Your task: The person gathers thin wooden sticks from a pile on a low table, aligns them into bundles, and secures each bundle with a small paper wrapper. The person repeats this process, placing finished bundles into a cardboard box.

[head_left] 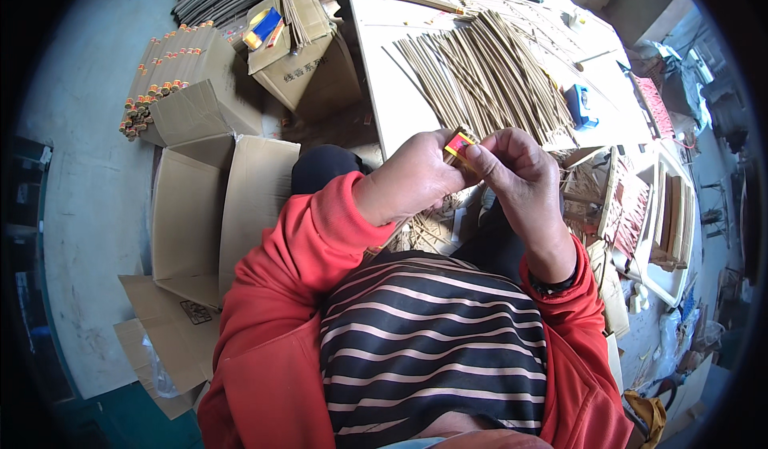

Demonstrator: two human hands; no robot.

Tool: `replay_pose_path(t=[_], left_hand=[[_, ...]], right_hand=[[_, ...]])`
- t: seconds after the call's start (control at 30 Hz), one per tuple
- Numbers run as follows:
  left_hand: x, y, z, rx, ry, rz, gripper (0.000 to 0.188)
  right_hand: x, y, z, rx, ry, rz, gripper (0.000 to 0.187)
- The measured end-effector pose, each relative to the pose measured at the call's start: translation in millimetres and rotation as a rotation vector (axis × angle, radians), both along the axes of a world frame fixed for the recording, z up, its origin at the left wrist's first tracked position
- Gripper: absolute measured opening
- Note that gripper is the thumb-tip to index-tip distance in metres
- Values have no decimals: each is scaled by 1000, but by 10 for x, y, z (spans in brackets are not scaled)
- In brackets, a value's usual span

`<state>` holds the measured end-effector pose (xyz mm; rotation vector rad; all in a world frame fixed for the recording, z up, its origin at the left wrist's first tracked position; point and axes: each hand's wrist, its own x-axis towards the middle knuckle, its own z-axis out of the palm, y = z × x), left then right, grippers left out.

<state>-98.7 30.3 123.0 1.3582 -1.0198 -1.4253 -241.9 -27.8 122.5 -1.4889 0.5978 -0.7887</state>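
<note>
My left hand point(420, 173) is closed round a short visible end of a bundle of thin brown incense sticks point(462, 131). A red and yellow paper label point(459, 144) lies across that end. From the other side my right hand point(524, 175) presses its thumb on the label, its fingers curled behind. Both hands meet in front of my chest at the table's near edge. Most of the bundle is hidden by my hands. Just beyond them, many loose incense sticks point(488, 73) lie spread in a wide row on the white table point(376, 57).
A blue tape dispenser point(582, 107) stands right of the loose sticks. An open cardboard box point(188, 209) is at my left, with labelled bundles point(172, 61) stacked behind it. Another carton point(308, 73) stands beside the table. At right is a white crate point(668, 257) holding brown bundles.
</note>
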Motion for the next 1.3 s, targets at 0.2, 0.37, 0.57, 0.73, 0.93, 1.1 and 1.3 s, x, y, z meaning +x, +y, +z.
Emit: replay_pose_path(t=[0.2,0.37,0.57,0.73,0.93,1.1,1.3], left_hand=[[-22,48,31,-17,-6,-3,8],[-40,64,26,-73,-12,-11,9],[-36,99,42,-62,86,-61,27],[-15,117,1,-122,211,-102,30],[-28,114,-53,-203,149,-95,47],[-27,105,-37,-136,216,-82,47],[-25,119,28,-107,284,-110,45]], right_hand=[[-15,69,36,-67,26,-52,12],[-14,116,6,-32,-29,-74,12],[-51,100,67,-78,52,-62,14],[-101,65,45,-111,10,-58,15],[-122,28,56,-75,-12,-12,16],[-139,-46,-24,-102,-4,-19,16],[-127,-101,-123,-75,-133,8,20]])
